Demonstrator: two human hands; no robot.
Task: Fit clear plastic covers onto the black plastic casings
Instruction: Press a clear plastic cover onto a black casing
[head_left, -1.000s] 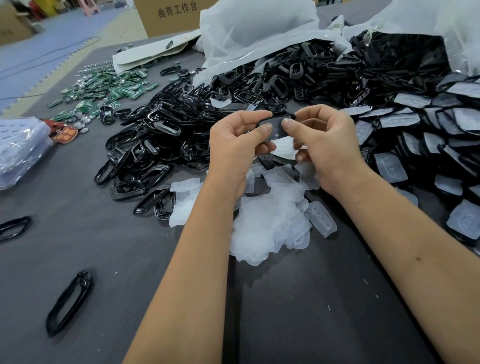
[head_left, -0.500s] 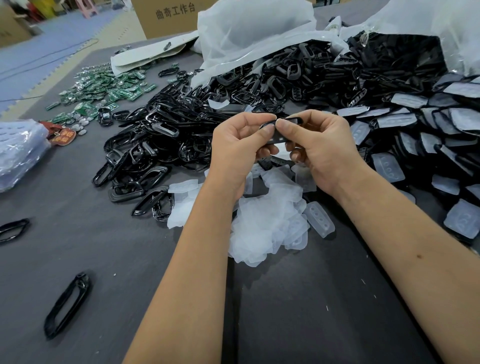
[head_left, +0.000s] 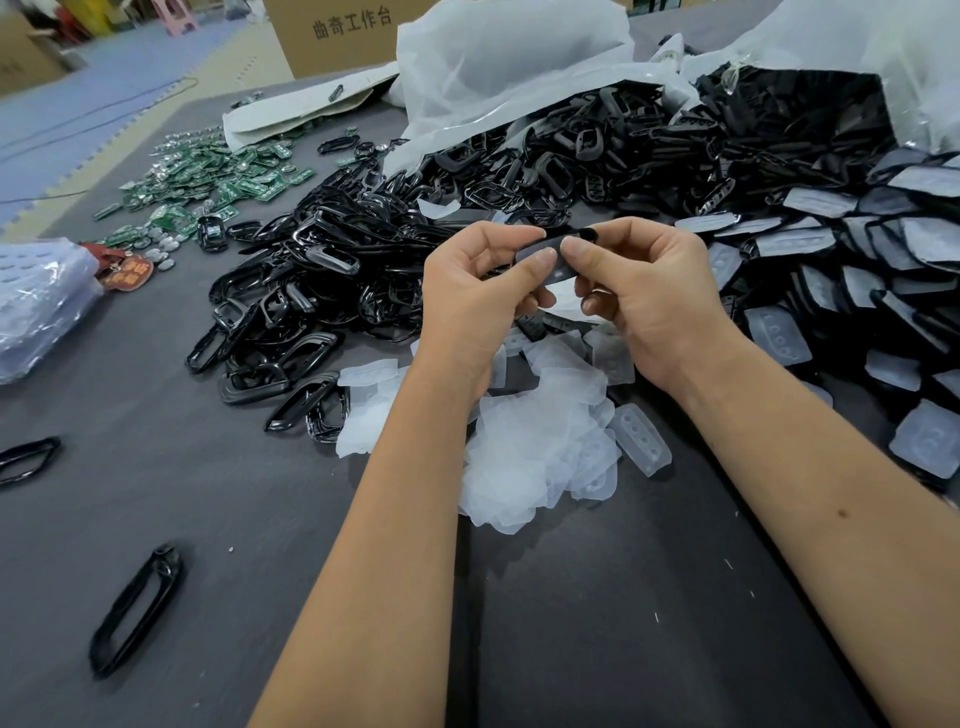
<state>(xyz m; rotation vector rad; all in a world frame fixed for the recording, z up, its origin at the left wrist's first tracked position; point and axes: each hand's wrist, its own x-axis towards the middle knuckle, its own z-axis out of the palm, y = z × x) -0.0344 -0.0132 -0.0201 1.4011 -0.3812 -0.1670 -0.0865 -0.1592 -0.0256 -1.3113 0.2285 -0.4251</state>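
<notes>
Both hands raised mid-scene above counter (head_left: 597, 649). Left hand (head_left: 478, 291) and right hand (head_left: 649, 291) pinch one black casing (head_left: 558, 244) between them, clear cover (head_left: 556, 270) lying on its face; thumbs together on top, fingers curled beneath — grip clamped on piece. Loose clear covers heap (head_left: 535, 452) just below hands. Black casings pile (head_left: 363, 270) spreads left and far. Finished covered pieces (head_left: 857, 270) right. Green circuit boards (head_left: 208, 182) far left.

A dark grey surface (head_left: 156, 519) is seen; beyond it, blue foam floor mats (head_left: 104, 93) and a cardboard box (head_left: 337, 36) are placed.
</notes>
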